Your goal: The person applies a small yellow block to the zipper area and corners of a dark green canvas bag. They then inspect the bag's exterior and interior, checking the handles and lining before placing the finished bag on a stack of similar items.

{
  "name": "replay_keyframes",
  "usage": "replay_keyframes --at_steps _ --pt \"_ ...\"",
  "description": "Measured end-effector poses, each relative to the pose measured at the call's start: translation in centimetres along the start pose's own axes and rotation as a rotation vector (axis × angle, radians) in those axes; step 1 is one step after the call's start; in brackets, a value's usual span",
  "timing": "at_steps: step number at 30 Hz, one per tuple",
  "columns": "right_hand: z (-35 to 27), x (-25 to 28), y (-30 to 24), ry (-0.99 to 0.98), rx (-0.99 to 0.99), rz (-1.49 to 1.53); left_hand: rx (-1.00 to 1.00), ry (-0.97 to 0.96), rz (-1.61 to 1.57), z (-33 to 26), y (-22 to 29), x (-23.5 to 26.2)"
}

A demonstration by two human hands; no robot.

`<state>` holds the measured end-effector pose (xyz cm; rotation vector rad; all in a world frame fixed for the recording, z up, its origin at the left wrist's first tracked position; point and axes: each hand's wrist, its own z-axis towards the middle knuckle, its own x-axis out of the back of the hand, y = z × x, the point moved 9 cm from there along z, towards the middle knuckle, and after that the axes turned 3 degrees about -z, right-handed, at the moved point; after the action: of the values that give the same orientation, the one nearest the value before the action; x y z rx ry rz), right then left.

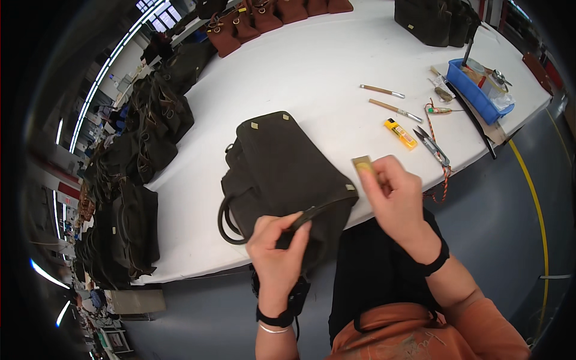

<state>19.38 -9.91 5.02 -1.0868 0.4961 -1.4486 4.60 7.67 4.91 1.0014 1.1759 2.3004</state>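
Observation:
A dark olive fabric bag (285,162) lies on its side on the white table, with small pale yellow squares at three of its corners. Its rounded dark handle (226,222) sticks out to the left. My left hand (276,240) pinches the bag's dark edge at the near side, thumb and fingers closed on it. To the right, my right hand (396,192) grips a small flat yellowish-tan piece (362,163) between thumb and fingers. That piece is held up beside the bag's right corner, apart from it; its exact kind is unclear.
Right of the bag lie a yellow lighter-like item (400,134), thread snips (433,147) with a cord, and two wooden-handled tools (396,110). A blue bin (480,93) stands near the right edge. Dark bags (138,222) line the left, brown bags (264,18) the far side.

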Motion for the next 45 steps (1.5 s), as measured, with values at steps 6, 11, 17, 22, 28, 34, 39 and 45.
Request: replay_keyframes --at_steps 6,11,17,22,28,34,39,45 --pt "-3.1 0.9 4.3 -0.098 -0.19 0.083 -0.173 -0.132 0.372 0.0 4.0 0.3" --pt "-4.4 -0.4 4.0 -0.162 -0.208 0.127 -0.245 -0.182 0.473 0.9 4.8 -4.4" --pt "-4.0 -1.0 4.1 -0.186 -0.213 0.166 -0.101 -0.078 0.321 1.7 -0.1 -3.8" --pt "-3.5 -2.2 3.1 -0.198 -0.235 0.271 0.331 0.023 -0.216 2.0 -4.2 -2.2" --pt "-2.9 -4.3 0.9 -0.197 -0.13 0.313 0.388 0.048 -0.274 1.9 -5.0 -1.9" --pt "-2.6 -6.0 -0.7 -0.12 0.027 0.209 0.371 0.043 -0.315 1.9 -5.2 -2.2" --pt "0.6 -4.6 2.6 -0.027 -0.108 0.028 0.36 -0.004 -0.263 2.0 -5.0 -2.4" --pt "2.6 -1.1 6.2 -0.11 -0.011 -0.572 -0.158 -0.268 0.082 1.5 -0.2 -4.3"
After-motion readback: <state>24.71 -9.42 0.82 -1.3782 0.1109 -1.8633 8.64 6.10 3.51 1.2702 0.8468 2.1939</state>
